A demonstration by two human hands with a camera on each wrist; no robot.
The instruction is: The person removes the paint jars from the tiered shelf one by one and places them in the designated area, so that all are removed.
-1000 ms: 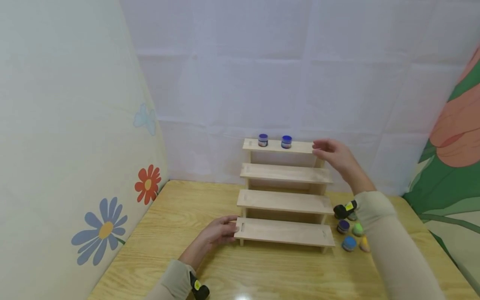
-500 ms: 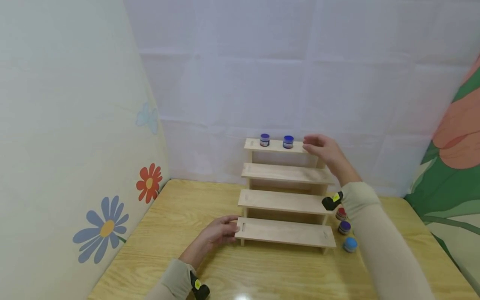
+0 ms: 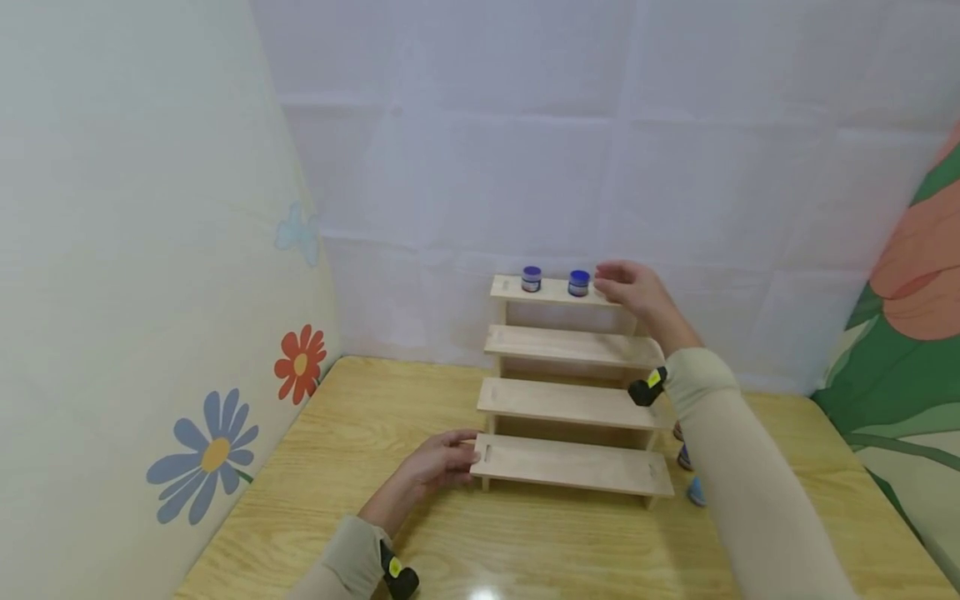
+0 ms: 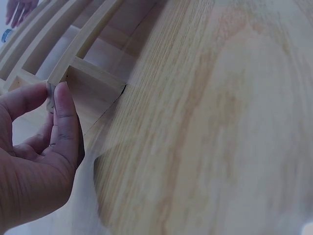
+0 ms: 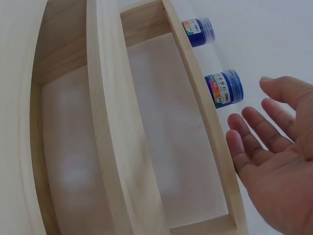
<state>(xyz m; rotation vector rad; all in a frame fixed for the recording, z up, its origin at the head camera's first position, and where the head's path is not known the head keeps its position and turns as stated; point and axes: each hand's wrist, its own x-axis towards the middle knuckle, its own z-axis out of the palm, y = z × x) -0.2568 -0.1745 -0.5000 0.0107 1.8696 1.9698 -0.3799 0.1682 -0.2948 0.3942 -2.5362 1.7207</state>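
Observation:
A pale wooden stepped rack (image 3: 570, 398) stands on the table. At its lower left corner my left hand (image 3: 435, 462) grips the end of the lowest step; in the left wrist view the thumb and forefinger pinch that board's end. Two blue-lidded paint jars, one on the left (image 3: 532, 280) and one nearer the middle (image 3: 579, 283), sit upright on the top step. Just right of the nearer jar (image 5: 225, 89) is my right hand (image 5: 279, 152), its fingers relaxed and spread, holding nothing. A small gap separates fingertips and jar in the right wrist view.
More paint jars, among them a light blue one (image 3: 697, 492), stand on the wood-grain table (image 3: 405, 392) right of the rack, partly hidden by my right sleeve (image 3: 742, 467). A white cloth (image 3: 465, 150) hangs behind the rack. Flower-patterned panels (image 3: 150, 208) border both sides.
My right hand has moved left along the top step toward the nearer jar, and its sleeve now covers more of the jars on the table. The left hand stays on the lowest step.

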